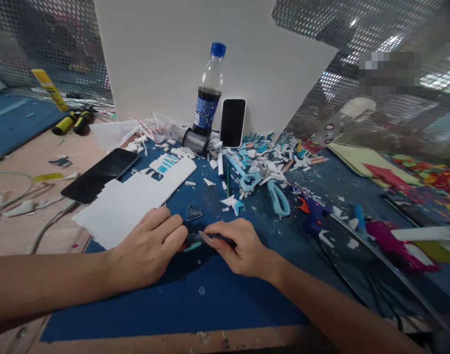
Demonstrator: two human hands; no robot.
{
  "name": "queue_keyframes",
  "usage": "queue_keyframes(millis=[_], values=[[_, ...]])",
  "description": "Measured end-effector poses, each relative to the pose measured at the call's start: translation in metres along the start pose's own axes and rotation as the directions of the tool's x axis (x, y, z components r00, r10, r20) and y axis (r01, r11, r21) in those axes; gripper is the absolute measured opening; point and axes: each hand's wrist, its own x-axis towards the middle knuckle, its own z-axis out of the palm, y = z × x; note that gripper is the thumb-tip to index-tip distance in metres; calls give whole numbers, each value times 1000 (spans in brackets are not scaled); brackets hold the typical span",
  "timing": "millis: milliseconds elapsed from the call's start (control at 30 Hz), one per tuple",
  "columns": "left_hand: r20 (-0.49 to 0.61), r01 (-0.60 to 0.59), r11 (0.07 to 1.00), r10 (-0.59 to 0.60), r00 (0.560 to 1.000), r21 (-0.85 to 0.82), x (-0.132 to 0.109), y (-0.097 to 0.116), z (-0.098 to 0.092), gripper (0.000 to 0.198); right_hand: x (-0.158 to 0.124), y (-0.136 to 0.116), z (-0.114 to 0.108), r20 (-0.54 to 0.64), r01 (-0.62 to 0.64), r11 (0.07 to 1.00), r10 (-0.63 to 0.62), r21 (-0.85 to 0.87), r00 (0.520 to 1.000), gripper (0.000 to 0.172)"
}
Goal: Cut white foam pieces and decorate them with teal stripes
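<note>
My left hand (154, 243) is closed, its fingers curled round a small dark piece with a teal edge (193, 246). Most of that piece is hidden by the fingers. Close beside it, my right hand (243, 246) pinches a thin pointed blade (206, 238) with a dark handle, which looks like a craft knife. The blade's tip points left toward the teal-edged piece; whether they touch I cannot tell. Just beyond the hands lies a small dark translucent scrap (194, 212) on the blue mat (173, 314).
White foam board (125, 209) and a black phone (99, 176) lie left. Behind are a cola bottle (207, 96), a wire spool (195, 141), an upright phone (233, 123) and heaped offcuts (262, 152). Blue-handled scissors (278, 198) and glue guns (315, 214) sit right.
</note>
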Motion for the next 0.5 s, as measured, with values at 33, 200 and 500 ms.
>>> queue_keyframes(millis=[33,200,500], values=[[-1,-12,1000,12,1000,3,1,-1,0,30,0,0,0,1,-8,1000,8,0,1000,23],[18,52,990,-55,998,132,12,-11,1,16,7,3,-7,-129,-58,989,40,-136,991,20],[93,356,864,-412,907,355,15,-45,2,42,13,33,-18,-459,-598,713,421,-365,782,24]])
